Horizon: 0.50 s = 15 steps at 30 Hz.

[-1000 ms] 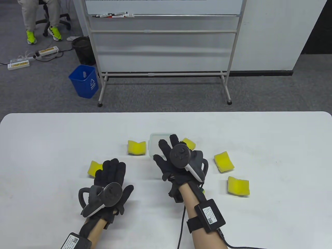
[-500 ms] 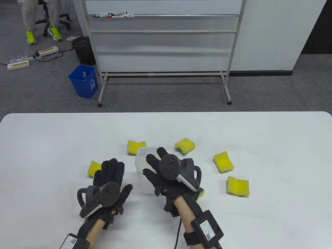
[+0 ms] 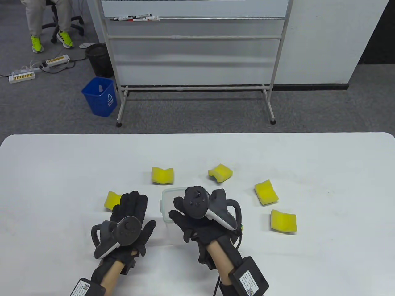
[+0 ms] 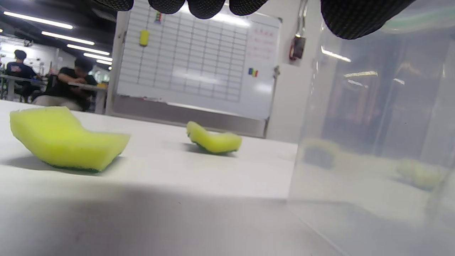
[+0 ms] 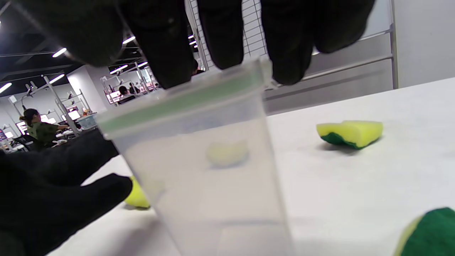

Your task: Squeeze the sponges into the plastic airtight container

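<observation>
1. My right hand [image 3: 197,215] grips the plastic container [image 3: 168,212] from above, the fingers [image 5: 220,32] draped over its green-sealed rim with the thumb on the near side. It stands upright on the desk [image 3: 324,172], just in front of me and a little left of centre.

2. My left hand [image 3: 129,215] lies flat and spread on the desk just left of the container. It holds nothing, and its thumb looks close to the container wall, though I cannot tell whether they touch.

3. The container looks empty to me; the yellow shapes seen through its wall in both wrist views seem to be sponges lying behind it.

4. I count 5 sponges loose on the desk: 1 beside my left hand [image 3: 111,200], 1 past the container [image 3: 162,175], 1 further right [image 3: 220,172], and 2 well to the right [image 3: 266,192] [image 3: 283,221]. A 6th, green side showing, peeks out just under my right wrist [image 5: 426,231].

5. To do this step well, I would set the container down square, then pass the steadying to my left hand low on the wall, leaving the mouth clear.

6. The lightweight container may slide or tip, so I would brace it before pushing any sponge in.
</observation>
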{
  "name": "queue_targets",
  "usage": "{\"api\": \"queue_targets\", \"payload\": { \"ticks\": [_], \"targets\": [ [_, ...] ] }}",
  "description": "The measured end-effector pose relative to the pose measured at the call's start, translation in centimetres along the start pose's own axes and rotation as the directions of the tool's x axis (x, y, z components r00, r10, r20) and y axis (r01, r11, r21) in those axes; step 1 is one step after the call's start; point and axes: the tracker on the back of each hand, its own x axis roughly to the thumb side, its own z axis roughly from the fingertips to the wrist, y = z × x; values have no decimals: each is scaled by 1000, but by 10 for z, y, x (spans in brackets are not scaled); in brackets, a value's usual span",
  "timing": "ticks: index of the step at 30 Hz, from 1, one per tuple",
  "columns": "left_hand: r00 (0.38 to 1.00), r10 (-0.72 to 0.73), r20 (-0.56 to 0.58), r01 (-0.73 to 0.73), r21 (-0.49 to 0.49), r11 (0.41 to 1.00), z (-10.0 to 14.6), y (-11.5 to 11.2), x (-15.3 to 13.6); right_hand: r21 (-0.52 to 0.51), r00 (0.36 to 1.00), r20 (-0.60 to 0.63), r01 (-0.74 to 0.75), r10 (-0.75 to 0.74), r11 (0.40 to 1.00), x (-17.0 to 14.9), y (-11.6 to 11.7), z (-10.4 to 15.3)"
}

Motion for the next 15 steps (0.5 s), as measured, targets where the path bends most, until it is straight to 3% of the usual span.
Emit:
{"api": "queue_targets", "payload": {
  "ticks": [5,9,13,15],
  "targets": [
    [994,105,-14,-104,78,992,2,9,-4,2,995,5,103,-103,995,-10,-8,-1],
    [966,256,-38,-246,171,954,0,23,-11,-171,979,31,202,-200,964,-24,-24,3],
    [828,555,-87,-520,255,815,-9,34,-14,-282,956,-69,256,-286,925,-47,-22,-3],
    [782,607,-141,-588,158,793,-20,35,-10,-273,945,-163,234,-285,933,-55,-15,-9]
  ]
}}
